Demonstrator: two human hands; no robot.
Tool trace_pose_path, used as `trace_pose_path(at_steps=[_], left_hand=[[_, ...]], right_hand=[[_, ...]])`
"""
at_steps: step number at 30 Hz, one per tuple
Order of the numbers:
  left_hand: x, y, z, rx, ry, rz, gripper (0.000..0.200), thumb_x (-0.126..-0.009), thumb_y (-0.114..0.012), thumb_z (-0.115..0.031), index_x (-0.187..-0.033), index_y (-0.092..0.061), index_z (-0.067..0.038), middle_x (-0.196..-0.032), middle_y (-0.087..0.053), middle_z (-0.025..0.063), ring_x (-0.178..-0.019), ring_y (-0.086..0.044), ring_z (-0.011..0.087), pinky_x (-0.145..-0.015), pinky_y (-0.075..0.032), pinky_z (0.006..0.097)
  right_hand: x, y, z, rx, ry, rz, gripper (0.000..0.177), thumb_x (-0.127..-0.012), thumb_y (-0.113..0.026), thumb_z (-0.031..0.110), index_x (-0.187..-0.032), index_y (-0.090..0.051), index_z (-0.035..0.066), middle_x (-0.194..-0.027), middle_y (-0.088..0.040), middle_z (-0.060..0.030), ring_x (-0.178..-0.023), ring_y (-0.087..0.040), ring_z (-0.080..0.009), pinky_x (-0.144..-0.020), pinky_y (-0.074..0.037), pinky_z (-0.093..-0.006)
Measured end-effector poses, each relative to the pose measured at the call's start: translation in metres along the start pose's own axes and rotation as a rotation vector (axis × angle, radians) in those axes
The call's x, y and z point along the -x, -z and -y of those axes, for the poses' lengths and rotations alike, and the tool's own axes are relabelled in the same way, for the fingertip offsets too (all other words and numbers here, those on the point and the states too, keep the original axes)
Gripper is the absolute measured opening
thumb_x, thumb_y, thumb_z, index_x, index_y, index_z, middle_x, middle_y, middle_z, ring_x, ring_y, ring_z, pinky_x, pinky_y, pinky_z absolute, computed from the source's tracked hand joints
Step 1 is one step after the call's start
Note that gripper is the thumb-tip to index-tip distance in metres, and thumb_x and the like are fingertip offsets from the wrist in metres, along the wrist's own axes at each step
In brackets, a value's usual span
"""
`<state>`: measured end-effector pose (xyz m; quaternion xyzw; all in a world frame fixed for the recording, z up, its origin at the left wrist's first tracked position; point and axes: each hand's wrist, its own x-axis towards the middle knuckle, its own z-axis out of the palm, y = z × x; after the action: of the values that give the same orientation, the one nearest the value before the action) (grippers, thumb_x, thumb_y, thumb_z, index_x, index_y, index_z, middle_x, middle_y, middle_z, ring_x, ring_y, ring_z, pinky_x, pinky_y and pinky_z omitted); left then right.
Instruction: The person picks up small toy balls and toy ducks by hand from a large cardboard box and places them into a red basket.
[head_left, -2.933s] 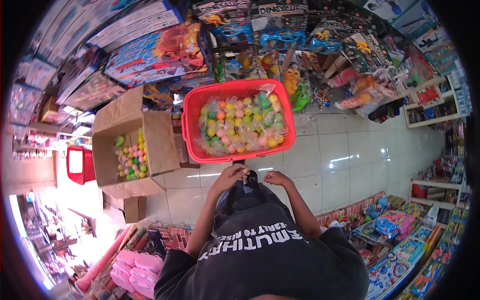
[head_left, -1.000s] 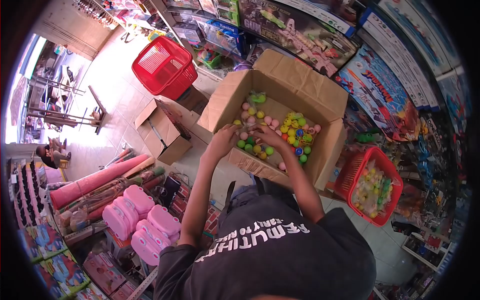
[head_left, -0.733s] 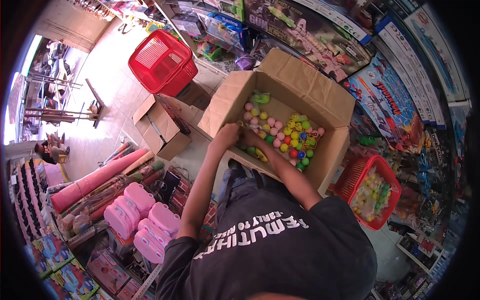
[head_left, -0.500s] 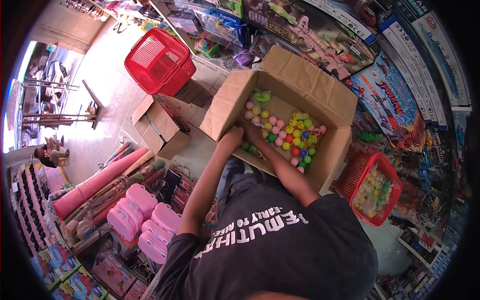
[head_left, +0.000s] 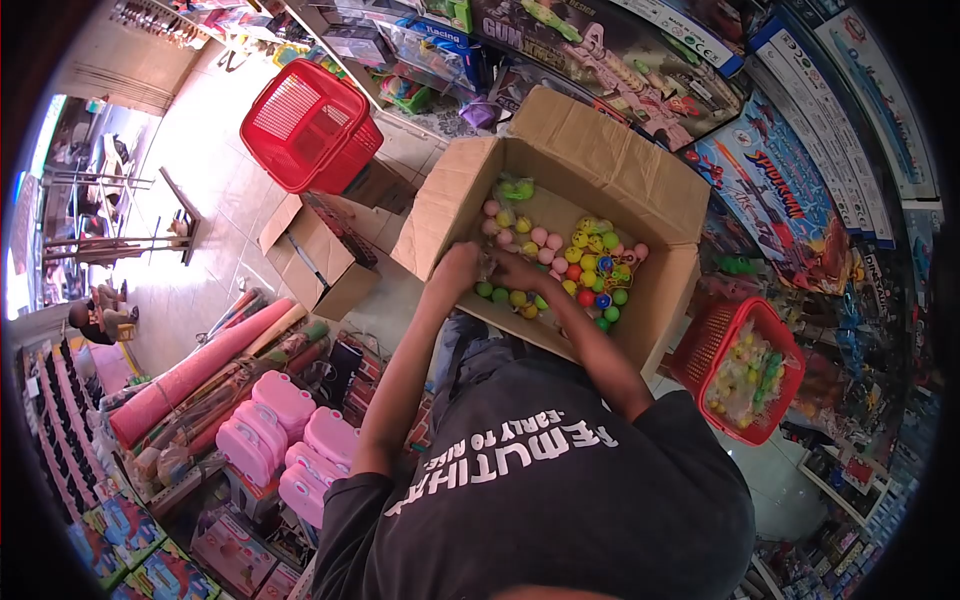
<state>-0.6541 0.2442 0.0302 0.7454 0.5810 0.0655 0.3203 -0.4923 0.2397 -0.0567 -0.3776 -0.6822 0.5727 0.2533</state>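
Note:
An open cardboard box [head_left: 440, 205] stands before me with several small coloured balls [head_left: 555, 245] inside, pink, yellow, green, red and blue. Over its near left edge, my left hand [head_left: 458, 268] is closed with curled fingers. Close beside it, my right hand [head_left: 517, 271] is closed too, its fingertips turned toward the left. A bit of clear plastic [head_left: 487, 264] shows between the two hands; what it belongs to is too small to tell. At the box's far left corner lies a green bundle in clear plastic [head_left: 516, 189].
A red basket [head_left: 745, 375] with bagged balls stands right of the box. Left are a smaller carton [head_left: 315, 258] and another red basket [head_left: 305, 125]. Pink cases [head_left: 285, 400] and rolled sheets [head_left: 205, 370] lie nearer left. Boxed toys [head_left: 780, 195] line the right. A person [head_left: 100, 315] sits far left.
Both hands have risen slightly toward the box's near left edge, and the right hand has turned out of the balls. Clear plastic now shows between them. The view has shifted a little.

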Motion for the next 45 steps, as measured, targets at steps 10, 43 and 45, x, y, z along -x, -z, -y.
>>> trace_pose_path(at_steps=[10, 43, 45], left_hand=[[0.005, 0.038, -0.038, 0.466, 0.000, -0.090, 0.037, -0.080, -0.058, -0.026, -0.101, -0.052, 0.003, -0.096, -0.056, 0.0253, -0.092, -0.056, 0.0345, -0.076, -0.044, 0.0381], [-0.005, 0.006, -0.023, 0.941, 0.347, -0.058, 0.047, -0.090, -0.045, -0.037, -0.119, -0.047, -0.001, -0.104, -0.054, 0.0076, -0.094, -0.050, 0.0157, -0.081, -0.038, 0.0277], [-0.004, 0.007, -0.026, 0.950, 0.371, -0.061, 0.045, -0.091, -0.044, -0.035, -0.119, -0.048, -0.001, -0.109, -0.054, 0.0098, -0.102, -0.048, 0.0177, -0.089, -0.035, 0.0282]], right_hand=[[0.023, 0.044, 0.051, -0.044, -0.078, -0.044, 0.023, -0.083, -0.054, 0.013, -0.103, -0.055, 0.002, -0.091, -0.060, -0.0113, -0.085, -0.057, -0.0174, -0.075, -0.045, -0.0295], [0.071, -0.004, 0.006, 0.784, -0.240, 0.017, 0.043, -0.076, -0.055, 0.014, -0.119, -0.049, 0.018, -0.101, -0.057, -0.0134, -0.100, -0.054, -0.0301, -0.085, -0.044, -0.0374], [0.069, -0.001, -0.018, 0.710, -0.321, 0.138, 0.043, -0.075, -0.055, 0.013, -0.118, -0.049, 0.017, -0.103, -0.056, -0.0136, -0.098, -0.055, -0.0311, -0.083, -0.044, -0.0378]])
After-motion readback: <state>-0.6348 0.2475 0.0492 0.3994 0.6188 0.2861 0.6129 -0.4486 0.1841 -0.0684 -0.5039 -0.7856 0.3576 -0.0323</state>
